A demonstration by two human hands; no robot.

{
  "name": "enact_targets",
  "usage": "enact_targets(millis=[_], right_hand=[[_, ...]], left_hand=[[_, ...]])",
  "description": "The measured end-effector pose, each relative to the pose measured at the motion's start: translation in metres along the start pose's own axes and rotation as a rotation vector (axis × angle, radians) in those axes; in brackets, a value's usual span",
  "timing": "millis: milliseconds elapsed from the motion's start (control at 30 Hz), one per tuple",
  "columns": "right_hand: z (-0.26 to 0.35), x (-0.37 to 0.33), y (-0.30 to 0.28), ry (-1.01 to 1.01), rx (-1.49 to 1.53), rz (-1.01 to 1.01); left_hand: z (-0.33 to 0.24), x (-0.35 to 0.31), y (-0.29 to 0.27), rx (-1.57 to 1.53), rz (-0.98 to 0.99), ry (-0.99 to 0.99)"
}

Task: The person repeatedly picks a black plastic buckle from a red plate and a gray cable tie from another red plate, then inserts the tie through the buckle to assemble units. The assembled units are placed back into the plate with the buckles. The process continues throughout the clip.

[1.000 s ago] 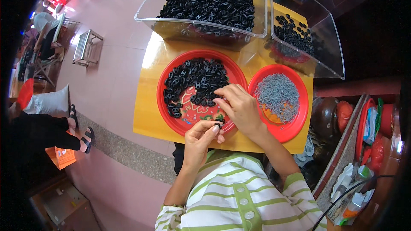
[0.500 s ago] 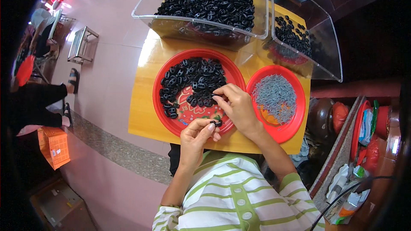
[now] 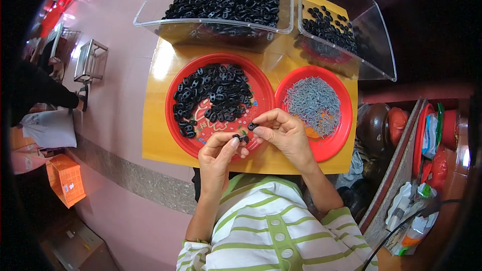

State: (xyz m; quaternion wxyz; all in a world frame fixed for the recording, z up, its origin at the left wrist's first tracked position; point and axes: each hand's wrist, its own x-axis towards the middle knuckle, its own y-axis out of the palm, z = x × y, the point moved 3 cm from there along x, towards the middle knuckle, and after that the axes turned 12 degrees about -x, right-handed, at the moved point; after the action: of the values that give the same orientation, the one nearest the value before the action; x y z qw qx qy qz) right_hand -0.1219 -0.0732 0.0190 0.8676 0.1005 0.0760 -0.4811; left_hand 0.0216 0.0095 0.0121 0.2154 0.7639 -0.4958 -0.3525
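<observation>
In the thumb and fingertips of my left hand (image 3: 216, 159) is a small black oval plastic piece (image 3: 243, 139). A similar black plastic piece (image 3: 252, 126) is pinched by my right hand (image 3: 287, 138), close to the left hand's piece but apart from it. Both hands hover above the near right rim of a round red tray (image 3: 172, 128). Loose black two-holed pieces (image 3: 216, 90) are heaped in its far and left parts. To its right, a smaller red tray (image 3: 343, 145) holds many thin grey screw-like pieces (image 3: 312, 103).
A clear bin (image 3: 201, 29) full of black pieces stands at the table's far side. Beside it, another clear bin (image 3: 377, 65) holds fewer. Yellow sheeting (image 3: 155, 140) covers the table. Left on the floor are a metal stool (image 3: 90, 61), an orange basket (image 3: 66, 180) and another person's leg (image 3: 50, 88).
My right hand has drawn back from the heap toward my left hand, bringing a black plastic piece. The view has shifted slightly, and a white bag now shows beside the other person.
</observation>
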Motion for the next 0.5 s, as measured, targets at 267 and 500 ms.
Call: enact_targets(millis=[267,500], right_hand=[[0.002,-0.009,-0.009,-0.070,0.090,-0.043],[0.001,-0.012,-0.015,-0.057,0.073,0.024]], left_hand=[[-0.001,0.003,0.012,0.144,0.029,0.010],[-0.005,0.007,0.025,0.267,0.062,0.037]])
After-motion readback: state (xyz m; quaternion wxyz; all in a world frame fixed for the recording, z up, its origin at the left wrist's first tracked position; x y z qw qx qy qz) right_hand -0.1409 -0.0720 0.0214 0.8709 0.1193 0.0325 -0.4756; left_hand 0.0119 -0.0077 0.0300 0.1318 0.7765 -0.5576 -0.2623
